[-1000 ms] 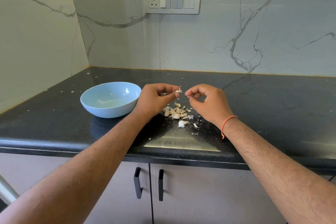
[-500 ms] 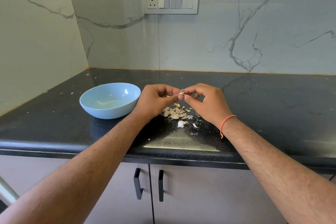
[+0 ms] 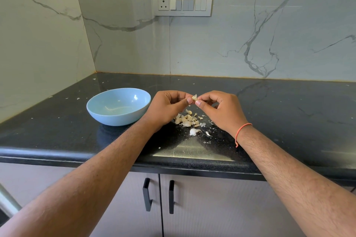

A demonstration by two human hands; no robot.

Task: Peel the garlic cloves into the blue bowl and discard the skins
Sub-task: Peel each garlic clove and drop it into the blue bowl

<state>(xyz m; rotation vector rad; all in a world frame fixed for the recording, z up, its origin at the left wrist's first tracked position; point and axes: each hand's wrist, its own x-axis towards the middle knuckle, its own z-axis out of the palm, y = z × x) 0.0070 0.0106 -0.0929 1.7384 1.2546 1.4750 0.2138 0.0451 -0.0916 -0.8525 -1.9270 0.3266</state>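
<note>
A small garlic clove (image 3: 194, 98) with a flap of skin sticking up is pinched between my left hand (image 3: 167, 107) and my right hand (image 3: 221, 109), thumbs and forefingers meeting above the counter. Below the hands lies a pile of garlic cloves and skins (image 3: 187, 119). One whitish clove (image 3: 193, 132) sits apart, nearer the counter's front edge. The blue bowl (image 3: 117, 115) stands just left of my left hand, and I cannot tell what the faint pale streak on its bottom is.
Small skin flakes (image 3: 208, 133) dot the black stone counter (image 3: 289, 117) around the pile and toward the back left. A switch panel (image 3: 182, 4) is on the marble wall. Cabinet doors with black handles (image 3: 147, 194) sit below the counter edge.
A second ago my hands were a little apart, the left alone holding the clove. The right hand has closed in and now pinches the clove too.
</note>
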